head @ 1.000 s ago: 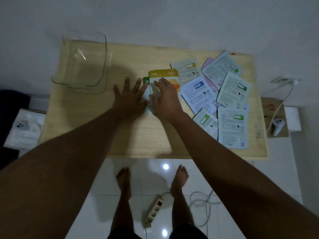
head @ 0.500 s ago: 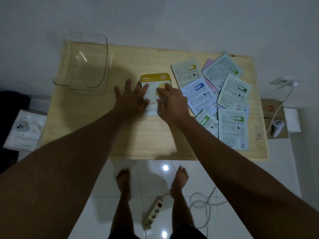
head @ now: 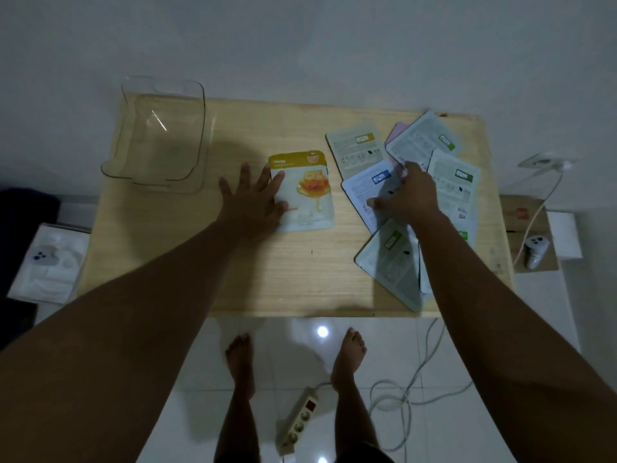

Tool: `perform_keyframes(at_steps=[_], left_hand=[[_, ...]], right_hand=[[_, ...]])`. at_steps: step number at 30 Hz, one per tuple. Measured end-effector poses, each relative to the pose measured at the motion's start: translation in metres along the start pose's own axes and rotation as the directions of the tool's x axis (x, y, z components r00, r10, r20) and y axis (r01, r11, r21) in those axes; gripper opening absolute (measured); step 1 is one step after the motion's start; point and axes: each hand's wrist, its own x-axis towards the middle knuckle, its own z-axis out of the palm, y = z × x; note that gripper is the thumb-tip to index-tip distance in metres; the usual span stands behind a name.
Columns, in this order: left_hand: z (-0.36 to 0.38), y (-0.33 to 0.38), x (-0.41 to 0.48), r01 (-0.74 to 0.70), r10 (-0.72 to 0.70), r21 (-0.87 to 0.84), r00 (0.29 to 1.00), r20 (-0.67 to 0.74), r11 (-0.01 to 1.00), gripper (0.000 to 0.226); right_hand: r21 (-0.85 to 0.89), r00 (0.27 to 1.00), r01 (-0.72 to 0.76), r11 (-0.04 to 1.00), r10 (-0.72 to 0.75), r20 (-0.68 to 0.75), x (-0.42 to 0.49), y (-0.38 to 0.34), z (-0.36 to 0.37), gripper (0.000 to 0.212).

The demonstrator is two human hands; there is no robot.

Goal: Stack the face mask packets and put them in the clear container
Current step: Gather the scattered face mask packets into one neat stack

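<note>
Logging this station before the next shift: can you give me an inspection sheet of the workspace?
Surface: wooden table, dimly lit.
Job's things: clear container empty, far left; honey packet mid-table; spread packets overlapping on the right.
Clutter: nothing seen on the table.
Hands: left hand flat on the honey packet's edge; right hand on the blue-label packet.
Cables: power strip and white cable on the floor.
Surroundings: white wall, tiled floor, cardboard box.

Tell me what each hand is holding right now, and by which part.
Nothing is lifted. The left hand lies flat, pinning the left edge of the honey packet. The right hand presses on the blue-labelled packet; an actual grip cannot be told.
</note>
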Motion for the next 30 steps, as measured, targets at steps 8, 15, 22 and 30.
perform_keyframes(at_steps=[8, 15, 22, 30], left_hand=[[-0.001, 0.000, -0.004, -0.012, 0.012, -0.018, 1.000, 0.002, 1.000, 0.067], [-0.003, -0.001, -0.001, -0.022, 0.021, 0.024, 1.000, 0.016, 0.999, 0.068], [-0.002, -0.002, -0.002, -0.039, 0.039, -0.001, 0.999, 0.003, 0.999, 0.067], [-0.007, -0.001, -0.002, -0.015, 0.017, -0.059, 0.999, 0.028, 0.998, 0.067]], right_hand=[[0.130, 0.997, 0.066, 0.989, -0.059, -0.057, -0.002, -0.012, -0.020, 0.035], [0.123, 0.949, 0.282, 0.952, -0.257, -0.183, -0.017, -0.079, -0.040, 0.031], [0.171, 0.948, 0.317, 0.933, -0.317, -0.028, -0.037, -0.132, 0.034, 0.042], [-0.197, 0.867, 0.495, 0.846, -0.465, 0.181, -0.045, -0.100, 0.063, 0.035]])
